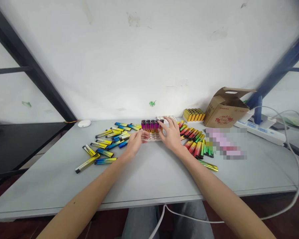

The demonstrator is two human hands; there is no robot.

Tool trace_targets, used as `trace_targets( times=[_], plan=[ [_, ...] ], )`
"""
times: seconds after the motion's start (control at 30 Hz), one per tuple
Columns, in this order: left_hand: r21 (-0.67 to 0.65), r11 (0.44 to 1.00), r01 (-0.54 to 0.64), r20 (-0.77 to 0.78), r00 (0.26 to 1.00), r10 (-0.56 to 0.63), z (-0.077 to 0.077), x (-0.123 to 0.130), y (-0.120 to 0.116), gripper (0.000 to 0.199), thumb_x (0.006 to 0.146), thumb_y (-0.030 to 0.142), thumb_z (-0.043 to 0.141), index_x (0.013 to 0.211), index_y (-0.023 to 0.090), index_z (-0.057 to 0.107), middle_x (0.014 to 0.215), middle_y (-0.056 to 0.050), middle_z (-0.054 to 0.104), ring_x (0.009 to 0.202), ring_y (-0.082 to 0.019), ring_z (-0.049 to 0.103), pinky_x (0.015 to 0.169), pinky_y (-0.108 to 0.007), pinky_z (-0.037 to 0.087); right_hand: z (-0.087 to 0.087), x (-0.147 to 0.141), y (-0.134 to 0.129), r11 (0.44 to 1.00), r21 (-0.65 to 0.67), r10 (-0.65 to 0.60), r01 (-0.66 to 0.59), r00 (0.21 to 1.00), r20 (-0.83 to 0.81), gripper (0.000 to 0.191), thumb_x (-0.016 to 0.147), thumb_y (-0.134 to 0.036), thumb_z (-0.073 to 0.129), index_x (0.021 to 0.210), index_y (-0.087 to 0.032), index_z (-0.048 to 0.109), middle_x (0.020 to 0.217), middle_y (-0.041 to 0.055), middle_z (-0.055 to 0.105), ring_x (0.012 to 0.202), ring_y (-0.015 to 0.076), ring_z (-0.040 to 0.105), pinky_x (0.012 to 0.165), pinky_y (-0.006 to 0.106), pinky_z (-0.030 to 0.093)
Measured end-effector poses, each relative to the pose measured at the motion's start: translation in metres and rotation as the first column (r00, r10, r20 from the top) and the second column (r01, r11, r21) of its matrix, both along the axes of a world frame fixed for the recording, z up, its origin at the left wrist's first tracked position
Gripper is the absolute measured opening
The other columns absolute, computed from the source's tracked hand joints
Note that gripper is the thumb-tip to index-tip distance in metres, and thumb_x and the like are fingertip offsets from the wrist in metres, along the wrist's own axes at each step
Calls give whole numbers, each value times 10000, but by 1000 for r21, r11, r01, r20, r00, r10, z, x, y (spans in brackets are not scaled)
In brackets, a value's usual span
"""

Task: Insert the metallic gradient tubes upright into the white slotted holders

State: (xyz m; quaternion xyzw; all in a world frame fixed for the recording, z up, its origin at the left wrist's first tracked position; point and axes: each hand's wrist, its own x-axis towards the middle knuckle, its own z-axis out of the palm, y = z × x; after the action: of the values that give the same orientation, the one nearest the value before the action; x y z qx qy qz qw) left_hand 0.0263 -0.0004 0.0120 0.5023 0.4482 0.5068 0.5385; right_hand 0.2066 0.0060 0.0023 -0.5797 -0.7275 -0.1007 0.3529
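Purple-and-orange lighters (pixel 149 125) with dark tops stand upright, side by side, in the back of a white holed tray (pixel 154 137). Its front rows show bare holes. My left hand (pixel 136 141) is at the tray's left front corner, fingers closed together against its edge. My right hand (pixel 171 134) curves around the right end of the row, its thumb and index finger at the last lighter. The hand partly hides that lighter and the tray's right side.
Blue and yellow lighters (pixel 104 152) lie scattered at left; red, yellow and green ones (pixel 195 147) lie at right. Behind are another white tray (pixel 173 117), a filled tray of yellow lighters (pixel 194 115), an open cardboard box (pixel 224 109), a power strip (pixel 261 131) and a white case (pixel 84 123).
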Motion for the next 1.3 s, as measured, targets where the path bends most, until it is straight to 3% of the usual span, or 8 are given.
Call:
trace_targets(
  times=[0.17, 0.3, 0.43, 0.57, 0.7, 0.93, 1.1, 1.3],
  plan=[
    [13, 1000, 28, 45, 999, -29, 3, 0, -3, 322, 807, 421, 556, 743, 124, 662, 739, -81, 649, 719, -179, 616, 688, -315, 510, 6, 10, 2, 1000, -11, -5, 6, 999, 38, 472, 936, -340, 399, 1356, -166, 525, 1471, 115, 426, 1371, 249, 320, 1139, 389, 253],
    [15, 999, 51, 19, 998, -52, 5, 0, -4, 352, 814, 456, 544, 745, 129, 654, 710, -75, 636, 683, -174, 609, 659, -308, 505, 16, 44, 6, 964, -128, -238, 234, 971, -23, 500, 914, -321, 390, 1336, -80, 509, 1377, 171, 523, 1304, 283, 413, 1113, 405, 280],
    [30, 998, 64, -26, 998, -63, 5, 1, -5, 388, 827, 493, 521, 768, 131, 648, 716, -72, 627, 665, -166, 601, 635, -297, 493, 25, 82, 4, 813, -404, -456, 420, 890, 6, 498, 897, -324, 376, 1317, -100, 523, 1287, 197, 594, 1187, 330, 544, 986, 456, 397],
    [42, 999, 22, -26, 999, -21, 3, 3, -7, 327, 827, 457, 529, 879, 151, 630, 743, -46, 624, 677, -159, 605, 626, -287, 490, 29, 89, -1, 679, -600, -469, 423, 879, 88, 439, 889, -304, 349, 1200, -134, 609, 1171, 196, 651, 1083, 340, 612, 863, 450, 459],
    [25, 999, -22, -19, 1000, 22, 2, 3, -7, 303, 823, 427, 525, 955, 166, 604, 782, -35, 629, 702, -156, 611, 624, -279, 493, 24, 63, -5, 730, -588, -350, 348, 930, 116, 457, 895, -290, 339, 1256, -123, 565, 1213, 205, 621, 1141, 349, 572, 886, 462, 458],
    [28, 1000, -9, -28, 1000, 10, 2, 3, -7, 304, 825, 429, 509, 938, 162, 599, 788, -41, 630, 685, -152, 608, 626, -282, 493, 7, 18, -15, 770, -529, -285, 357, 934, 214, 597, 947, -391, 318, 1435, -51, 367, 1521, 255, 310, 1381, 429, 291, 1038, 604, 303],
    [19, 1000, -5, -28, 1000, 5, 0, 4, -6, 306, 815, 442, 517, 915, 166, 603, 779, -38, 628, 651, -146, 603, 615, -282, 487, 1, 8, -17, 791, -501, -255, 352, 933, 253, 671, 961, -475, 283, 1466, -34, 316, 1528, 284, 281, 1427, 422, 218, 1117, 590, 149],
    [32, 999, 12, -68, 998, -10, 0, 4, -6, 329, 816, 474, 501, 829, 160, 599, 773, -46, 623, 641, -150, 606, 611, -288, 480, -4, 4, -18, 819, -493, -190, 293, 950, 249, 673, 968, -501, 247, 1473, -60, 311, 1541, 268, 267, 1441, 396, 201, 1127, 565, 146]
  ],
)
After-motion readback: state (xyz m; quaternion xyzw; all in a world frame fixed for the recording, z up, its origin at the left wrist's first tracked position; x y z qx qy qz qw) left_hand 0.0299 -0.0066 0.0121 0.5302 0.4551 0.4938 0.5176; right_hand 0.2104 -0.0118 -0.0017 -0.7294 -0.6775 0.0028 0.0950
